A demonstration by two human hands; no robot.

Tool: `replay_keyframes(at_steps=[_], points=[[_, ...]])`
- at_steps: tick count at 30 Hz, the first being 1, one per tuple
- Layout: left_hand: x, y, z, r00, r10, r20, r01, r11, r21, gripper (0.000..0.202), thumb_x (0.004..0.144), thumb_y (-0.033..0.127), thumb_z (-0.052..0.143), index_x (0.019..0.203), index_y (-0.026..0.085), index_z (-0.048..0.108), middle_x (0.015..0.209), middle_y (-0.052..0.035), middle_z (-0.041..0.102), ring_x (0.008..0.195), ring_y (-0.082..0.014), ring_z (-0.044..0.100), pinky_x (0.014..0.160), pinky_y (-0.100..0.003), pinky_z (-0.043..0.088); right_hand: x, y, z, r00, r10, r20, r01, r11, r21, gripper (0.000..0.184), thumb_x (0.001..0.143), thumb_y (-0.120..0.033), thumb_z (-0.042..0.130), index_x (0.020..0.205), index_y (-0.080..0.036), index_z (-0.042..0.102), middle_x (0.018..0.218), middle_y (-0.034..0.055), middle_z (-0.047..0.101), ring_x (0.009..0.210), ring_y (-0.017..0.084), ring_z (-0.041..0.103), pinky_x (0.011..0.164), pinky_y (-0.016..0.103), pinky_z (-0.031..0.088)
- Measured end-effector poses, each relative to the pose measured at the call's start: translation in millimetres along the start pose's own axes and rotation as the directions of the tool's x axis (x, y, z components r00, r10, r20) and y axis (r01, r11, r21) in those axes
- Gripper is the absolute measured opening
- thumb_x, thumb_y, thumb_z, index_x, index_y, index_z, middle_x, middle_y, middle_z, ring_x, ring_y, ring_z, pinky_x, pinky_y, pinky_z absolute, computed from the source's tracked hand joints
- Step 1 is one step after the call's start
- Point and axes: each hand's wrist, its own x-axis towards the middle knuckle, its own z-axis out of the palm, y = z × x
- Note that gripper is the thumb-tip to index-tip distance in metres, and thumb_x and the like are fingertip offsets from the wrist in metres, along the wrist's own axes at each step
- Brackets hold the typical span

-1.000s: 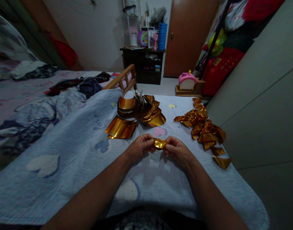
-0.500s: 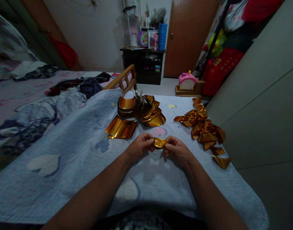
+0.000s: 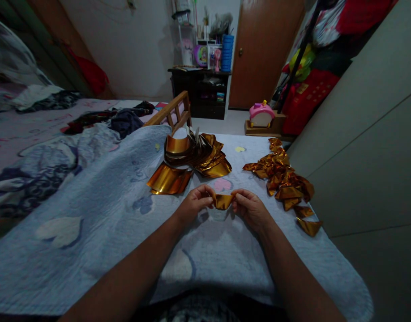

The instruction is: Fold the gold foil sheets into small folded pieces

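Between my hands is a small folded piece of gold foil paper (image 3: 223, 202), held just above the blue bedspread (image 3: 222, 255). My left hand (image 3: 198, 201) pinches its left end, and my right hand (image 3: 249, 205) pinches the right end. The piece has a boat-like form, with its wider face turned toward me. Beyond my hands lies a fanned stack of gold foil sheets (image 3: 212, 165), with a few more sheets (image 3: 170, 178) at its lower left. To the right, several folded gold foil pieces (image 3: 289, 183) lie in a loose heap.
A wooden rail (image 3: 172, 112) stands behind the stack. Rumpled clothes (image 3: 125, 120) lie on the bed to the left. A pale cabinet (image 3: 370, 147) borders the right side. Farther back are a dark shelf unit (image 3: 199, 91), a brown door (image 3: 264, 58) and a pink toy (image 3: 262, 115).
The folded foil piece has tipped, so its wider flat face now shows and its lower edge hangs down. Both hands keep hold of its ends, having shifted only slightly.
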Motion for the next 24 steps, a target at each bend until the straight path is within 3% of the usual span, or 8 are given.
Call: replay_keyframes(at_steps=[2,4,6,14,20,24], points=[[-3.0,5.2,3.0,0.987,0.162,-0.004,-0.158,0.968,0.198,0.009,0.073,0.018,0.071,0.082,0.018,0.068,0.086,-0.0034,0.062,0.081,-0.0169,0.059,0.073,-0.026,0.047,0.1,-1.1,0.7,1.0,-0.011,-0.017,0.011,1.0,-0.006,0.033,0.068,-0.041,0.089,0.087,-0.019,0.074,0.07,-0.0006,0.067,0.057,0.009,0.057,0.053,0.021,0.049],[-6.7,9.4,6.4,0.948,0.317,0.025,-0.298,0.86,0.414,0.009,0.075,0.011,0.066,0.079,0.019,0.068,0.092,-0.0051,0.061,0.091,-0.0194,0.059,0.08,-0.028,0.047,-0.1,-2.3,2.0,0.999,-0.023,-0.026,0.022,1.0,-0.015,0.035,0.068,-0.042,0.089,0.089,-0.019,0.073,0.072,-0.0007,0.067,0.058,0.009,0.057,0.054,0.021,0.049],[-9.9,10.7,8.9,0.914,0.397,0.088,-0.376,0.742,0.555,0.015,0.076,0.006,0.061,0.08,0.019,0.067,0.095,-0.0057,0.06,0.091,-0.0193,0.06,0.083,-0.029,0.047,-0.8,-3.5,3.9,0.999,-0.035,-0.034,0.035,0.999,-0.024,0.036,0.068,-0.043,0.089,0.089,-0.019,0.072,0.071,-0.0012,0.066,0.058,0.009,0.057,0.054,0.021,0.049],[-8.9,-3.5,4.4,0.793,0.558,0.243,-0.515,0.402,0.757,0.021,0.079,0.002,0.054,0.087,0.019,0.063,0.101,-0.0055,0.058,0.094,-0.0179,0.061,0.083,-0.029,0.051,-5.8,-9.0,12.0,0.99,-0.073,-0.121,0.067,0.996,-0.052,0.037,0.065,-0.045,0.088,0.084,-0.019,0.069,0.072,-0.0019,0.063,0.056,0.007,0.052,0.051,0.019,0.042],[-7.2,-4.7,4.1,0.77,0.585,0.254,-0.505,0.314,0.804,0.02,0.081,0.002,0.054,0.088,0.018,0.062,0.096,-0.005,0.06,0.088,-0.0169,0.061,0.079,-0.027,0.052,-5.9,-8.3,12.2,0.987,-0.115,-0.113,0.094,0.98,-0.174,0.029,0.067,-0.04,0.083,0.081,-0.019,0.069,0.071,-0.0022,0.063,0.053,0.007,0.049,0.051,0.02,0.04],[-7.3,-4.0,5.1,0.791,0.57,0.224,-0.494,0.377,0.784,0.02,0.079,0.002,0.054,0.088,0.018,0.063,0.095,-0.005,0.06,0.088,-0.017,0.061,0.078,-0.027,0.051,-5.4,-4.7,8.6,0.983,-0.165,-0.076,0.142,0.959,-0.245,0.026,0.07,-0.038,0.08,0.085,-0.019,0.07,0.071,-0.0019,0.063,0.055,0.009,0.049,0.051,0.021,0.04]])
